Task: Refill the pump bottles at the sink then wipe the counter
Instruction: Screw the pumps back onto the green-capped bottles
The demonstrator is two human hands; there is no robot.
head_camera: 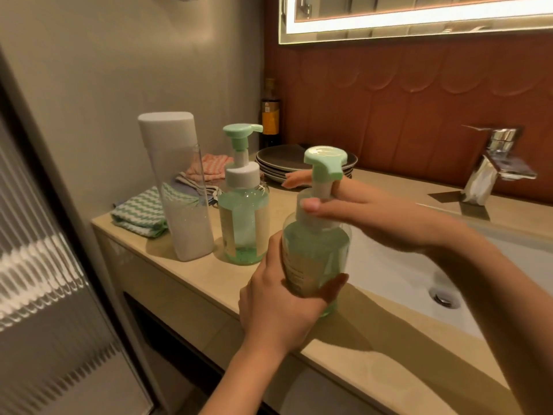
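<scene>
beige counter (191, 283) runs under both hands. white sink (398, 283) is set into it, just right of the left hand's fingers and below the right wrist. lit mirror (419, 16) is high above the right hand's fingers, on the red-brown tiled wall.

left hand (278, 307) grips the lower body of the held pump bottle (317, 250): thumb curled across the front, fingers wrapped round the back, clamped on it. right hand (374, 217) pinches the white collar under the green pump head, thumb on the near side and fingers on the far side, one fingertip sticking out past the stem. the bottle holds green liquid, tilts slightly and sits at the counter's front edge by the sink's left rim. cannot tell if its base touches the counter.

tall refill container (176, 187) with a white cap stands upright, well left of the fingers. second pump bottle (244, 211) is upright just beside it, near the left fingers but not touching.

stacked dark plates (284, 163) sit just behind the right fingertips. green zigzag cloth (140, 214) and pink striped cloth (209, 166) lie left of and behind the container. chrome faucet (493, 163) is far right of the fingers. dark bottle (270, 115) stands in the corner behind the plates. drain (444, 298) is in the sink, below the right forearm.
</scene>
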